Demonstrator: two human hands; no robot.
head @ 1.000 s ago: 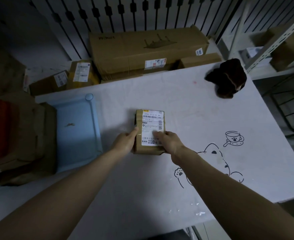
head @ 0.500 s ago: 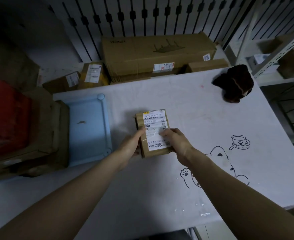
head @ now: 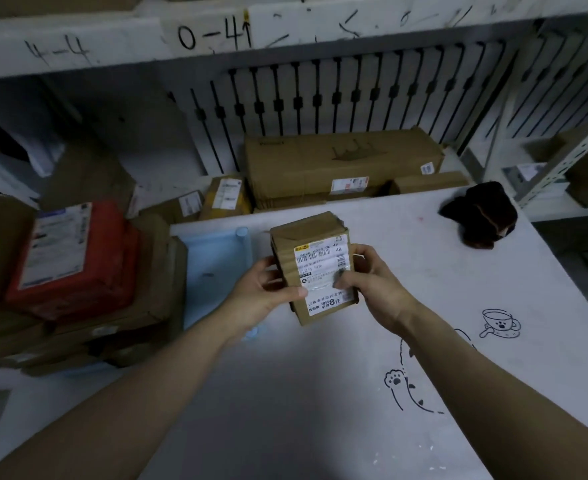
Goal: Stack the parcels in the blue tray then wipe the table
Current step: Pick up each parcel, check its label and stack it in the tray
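Firmly gripped parcel [head: 315, 266], left hand [head: 263, 297], right hand [head: 372, 284], thumbs on label

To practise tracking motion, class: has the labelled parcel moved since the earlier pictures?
Yes. The labelled parcel left the white table, raised between the left hand and right hand, now nearer the blue tray.

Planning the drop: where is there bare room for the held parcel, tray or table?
Blue tray floor, between the stacked cartons and the parcel, is bare but for a speck. Table is bare between the parcel and the dark cloth, and along the near edge. Crowded: cartons left and behind.
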